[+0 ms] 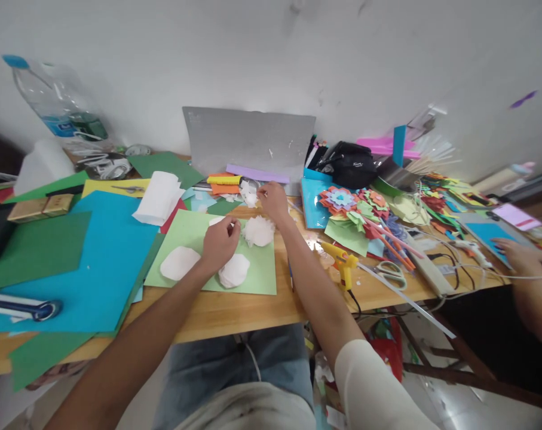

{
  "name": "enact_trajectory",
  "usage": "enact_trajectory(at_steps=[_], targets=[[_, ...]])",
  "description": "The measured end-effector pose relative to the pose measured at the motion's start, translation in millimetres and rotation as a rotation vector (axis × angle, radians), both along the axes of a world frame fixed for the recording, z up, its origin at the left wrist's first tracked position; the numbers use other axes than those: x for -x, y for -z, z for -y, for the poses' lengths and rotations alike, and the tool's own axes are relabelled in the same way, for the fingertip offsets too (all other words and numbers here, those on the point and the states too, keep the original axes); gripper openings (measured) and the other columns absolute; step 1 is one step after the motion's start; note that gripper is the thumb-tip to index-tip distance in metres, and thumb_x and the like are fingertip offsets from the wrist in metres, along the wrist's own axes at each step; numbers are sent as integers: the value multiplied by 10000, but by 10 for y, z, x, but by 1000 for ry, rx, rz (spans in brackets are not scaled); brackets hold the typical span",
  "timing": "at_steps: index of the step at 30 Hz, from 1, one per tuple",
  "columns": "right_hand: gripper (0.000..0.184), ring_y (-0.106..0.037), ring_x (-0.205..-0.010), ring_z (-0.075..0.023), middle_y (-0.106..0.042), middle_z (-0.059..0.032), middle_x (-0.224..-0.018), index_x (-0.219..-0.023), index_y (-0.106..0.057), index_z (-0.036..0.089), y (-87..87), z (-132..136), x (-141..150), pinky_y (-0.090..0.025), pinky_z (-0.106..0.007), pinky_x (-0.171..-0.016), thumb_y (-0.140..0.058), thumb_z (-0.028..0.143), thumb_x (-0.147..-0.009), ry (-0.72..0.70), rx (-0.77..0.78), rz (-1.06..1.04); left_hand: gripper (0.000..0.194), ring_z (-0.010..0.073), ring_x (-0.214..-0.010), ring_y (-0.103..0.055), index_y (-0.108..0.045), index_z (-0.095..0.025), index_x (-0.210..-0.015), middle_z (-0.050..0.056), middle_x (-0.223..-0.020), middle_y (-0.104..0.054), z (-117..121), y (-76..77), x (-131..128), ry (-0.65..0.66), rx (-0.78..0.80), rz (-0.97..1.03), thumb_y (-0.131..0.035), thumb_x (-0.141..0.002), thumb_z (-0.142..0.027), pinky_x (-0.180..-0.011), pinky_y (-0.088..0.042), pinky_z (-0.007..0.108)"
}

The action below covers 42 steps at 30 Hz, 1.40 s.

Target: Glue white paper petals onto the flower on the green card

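My left hand (220, 243) is closed, thumb and fingers pressed together, above a light green paper sheet (264, 280); what it pinches, if anything, I cannot make out. A bit of white paper shows behind its knuckles. Around it on the sheet lie a flat white paper piece (179, 263), a rounded stack of white paper (234, 270) and a ruffled white paper flower (259, 231). Beyond the sheet, my right hand (273, 202) has its fingers curled together beside crumpled white paper scraps (249, 194). Its fingertips are too small to tell whether they grip a scrap.
A yellow glue gun (342, 263), scissors (391, 273) and colourful paper flowers (342, 202) lie to the right. Blue paper (113, 257), folded white paper (158, 197) and a stapler (22, 306) are left. A grey laptop (253, 140) stands behind. Another person's hand (521, 257) is far right.
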State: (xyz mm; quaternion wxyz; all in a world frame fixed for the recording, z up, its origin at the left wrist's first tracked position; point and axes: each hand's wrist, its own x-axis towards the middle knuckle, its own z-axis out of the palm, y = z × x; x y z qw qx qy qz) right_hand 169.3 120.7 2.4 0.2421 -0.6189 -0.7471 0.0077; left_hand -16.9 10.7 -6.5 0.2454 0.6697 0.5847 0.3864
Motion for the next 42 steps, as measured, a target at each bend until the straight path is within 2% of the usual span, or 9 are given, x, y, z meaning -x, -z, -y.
enact_trajectory(at_steps=[4, 10, 15, 22, 27, 33, 36, 39, 42], targets=[[288, -535, -991, -200, -623, -90, -1008, -955, -702, 162, 10, 5, -26, -391, -306, -924, -423, 185, -885, -10, -15, -24, 249, 171, -631, -561, -660, -223, -866, 7, -690, -649, -2, 9, -3, -5, 0, 3, -472, -876, -386, -622, -355, 279], [257, -488, -1084, -265, -597, -122, -1135, -1021, -726, 189, 14, 32, 22, -387, -359, -951, -619, 285, -808, -30, 55, 126, 245, 165, -607, -546, -653, -226, -844, 2, -662, -629, 7, 6, -3, 4, 1, -8, -467, -879, -380, -604, -340, 278], [283, -497, -1059, -254, -630, -143, -1072, -934, -744, 166, 34, 17, 41, -376, -359, -944, -468, 198, -881, -21, 109, 202, 255, 169, -602, -538, -659, -224, -857, 0, -637, -610, 1, 17, 3, 2, -8, -7, -462, -880, -385, -603, -340, 279], [261, -553, -964, -217, -663, -114, -974, -913, -726, 147, 50, -43, -18, -396, -321, -904, -474, 171, -849, 16, -11, -24, 242, 155, -605, -528, -642, -225, -837, -10, -635, -595, 9, 16, 0, 12, -14, -1, -463, -883, -381, -605, -330, 274], [185, -599, -821, -204, -697, -87, -857, -795, -744, 149, 69, -72, -22, -428, -329, -842, -564, 192, -785, 29, 9, -281, 234, 146, -600, -527, -646, -219, -840, -12, -643, -605, 17, 8, 0, 8, -18, -9, -470, -879, -368, -600, -328, 268], [224, -613, -746, -184, -712, -44, -804, -822, -747, 165, -13, -22, -30, -452, -317, -769, -560, 284, -794, 45, -3, -409, 242, 148, -601, -527, -660, -206, -834, -6, -631, -604, 14, -9, 2, 4, -3, 33, -485, -872, -368, -611, -347, 278], [235, -580, -686, -154, -683, -23, -739, -795, -727, 147, -104, 111, -5, -442, -282, -702, -596, 338, -760, -46, 60, -618, 228, 147, -611, -533, -660, -191, -837, -3, -629, -590, -7, -37, -6, -10, 57, 182, -525, -856, -373, -621, -388, 279], [267, -511, -622, -115, -629, 8, -686, -781, -702, 159, -201, 343, 56, -401, -245, -618, -651, 415, -723, -200, 222, -830, 281, 162, -739, -607, -638, -174, -1003, 36, -813, -652, -31, -97, -21, 44, 215, 585, -576, -845, -398, -670, -483, 285], [285, -466, -594, -96, -598, 23, -665, -794, -692, 179, -276, 583, 120, -371, -228, -578, -696, 448, -700, -305, 362, -928, 425, 192, -959, -640, -558, -190, -1168, 85, -1075, -654, -38, -160, -34, 125, 348, 984, -664, -813, -399, -804, -544, 343]])
